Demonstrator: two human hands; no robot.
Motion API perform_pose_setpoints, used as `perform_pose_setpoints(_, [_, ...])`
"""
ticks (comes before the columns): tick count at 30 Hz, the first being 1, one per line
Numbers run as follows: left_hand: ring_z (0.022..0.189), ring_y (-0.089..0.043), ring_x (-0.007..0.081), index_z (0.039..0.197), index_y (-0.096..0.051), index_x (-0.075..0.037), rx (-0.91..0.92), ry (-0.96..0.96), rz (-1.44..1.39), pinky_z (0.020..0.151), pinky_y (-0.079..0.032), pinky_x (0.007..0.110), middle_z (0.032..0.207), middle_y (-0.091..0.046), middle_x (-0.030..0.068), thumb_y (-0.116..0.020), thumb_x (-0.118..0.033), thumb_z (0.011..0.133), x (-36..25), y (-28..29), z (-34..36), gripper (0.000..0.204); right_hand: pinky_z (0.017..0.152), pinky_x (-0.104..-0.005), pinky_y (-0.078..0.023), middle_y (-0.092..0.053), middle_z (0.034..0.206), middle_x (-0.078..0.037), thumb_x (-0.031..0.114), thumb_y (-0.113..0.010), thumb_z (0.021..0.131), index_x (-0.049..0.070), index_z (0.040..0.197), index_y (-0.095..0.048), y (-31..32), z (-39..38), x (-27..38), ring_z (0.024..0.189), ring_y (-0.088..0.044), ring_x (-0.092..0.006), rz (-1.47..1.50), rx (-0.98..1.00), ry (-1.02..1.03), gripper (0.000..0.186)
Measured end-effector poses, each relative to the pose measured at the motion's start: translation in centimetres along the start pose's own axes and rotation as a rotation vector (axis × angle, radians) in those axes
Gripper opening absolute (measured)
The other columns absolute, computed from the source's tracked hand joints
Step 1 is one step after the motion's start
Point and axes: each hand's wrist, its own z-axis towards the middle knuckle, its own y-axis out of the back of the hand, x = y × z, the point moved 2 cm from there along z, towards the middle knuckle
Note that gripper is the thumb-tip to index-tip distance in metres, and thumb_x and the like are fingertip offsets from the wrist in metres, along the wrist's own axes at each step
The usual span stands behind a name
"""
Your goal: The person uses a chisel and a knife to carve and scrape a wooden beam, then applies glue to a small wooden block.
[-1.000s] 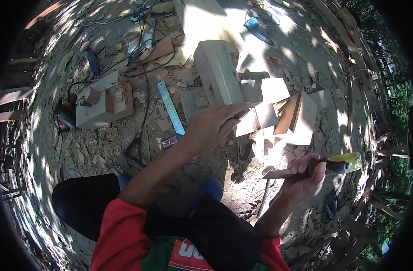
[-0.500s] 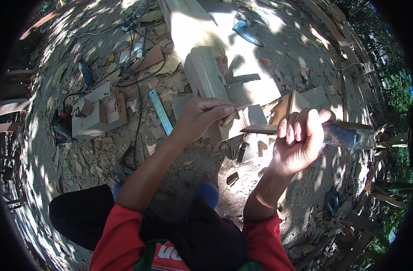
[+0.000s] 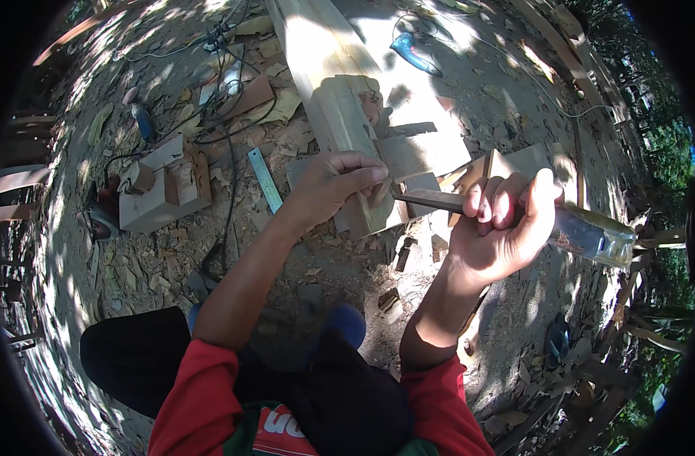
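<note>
A chisel (image 3: 431, 199) with a flat dark blade lies in my right hand (image 3: 507, 220), whose fingers are wrapped round it. Its bluish, glassy-looking handle end (image 3: 594, 235) sticks out to the right of the fist. The blade points left, its tip close to the end of a long wooden beam (image 3: 340, 114). Over that same beam end, my left hand (image 3: 336, 186) has thumb and forefinger pressed together. What is between them, if anything, is too small to tell. A cut recess shows in the beam just beside the fingertips.
A notched wooden block (image 3: 157, 197) sits at the left, near a metal ruler (image 3: 265, 180). Blue tools (image 3: 416, 57) and dark cables (image 3: 229, 152) lie on the ground. Board offcuts (image 3: 431, 156) lie right of the beam, among wood chips and dry leaves.
My left hand has shifted slightly left, its fingertips drawing back from the chisel side. The right hand has moved slightly, and the chisel's tip now sits a little higher and further left.
</note>
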Motion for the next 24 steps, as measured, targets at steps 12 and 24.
perform_pose_setpoints(12, [0.067, -0.052, 0.0037, 0.102, -0.073, -0.003, 0.098, 0.028, 0.056, 0.061, -0.040, 0.021, 0.076, -0.066, -0.0021, -0.068, -0.028, 0.093, 1.2, 0.5, 1.7, 0.026, 0.040, -0.0254, -0.032, -0.029, 0.054, 0.004, 0.022, -0.058, 0.098, 0.013, 0.072, -0.042, -1.9, -0.2, -0.2, 0.043, -0.027, -0.0068, -0.211, -0.062, 0.066, 0.032])
perform_pose_setpoints(24, [0.068, -0.050, 0.0043, 0.107, -0.072, -0.002, 0.093, 0.095, 0.022, 0.061, -0.040, 0.021, 0.079, -0.066, -0.0017, -0.070, -0.028, 0.093, 1.3, 0.7, 2.2, 0.030, 0.043, -0.0254, -0.035, -0.028, 0.055, 0.003, 0.023, -0.049, 0.100, 0.014, 0.064, -0.036, -0.5, -1.1, 0.8, 0.043, -0.027, -0.0076, -0.159, 0.166, 0.194, 0.039])
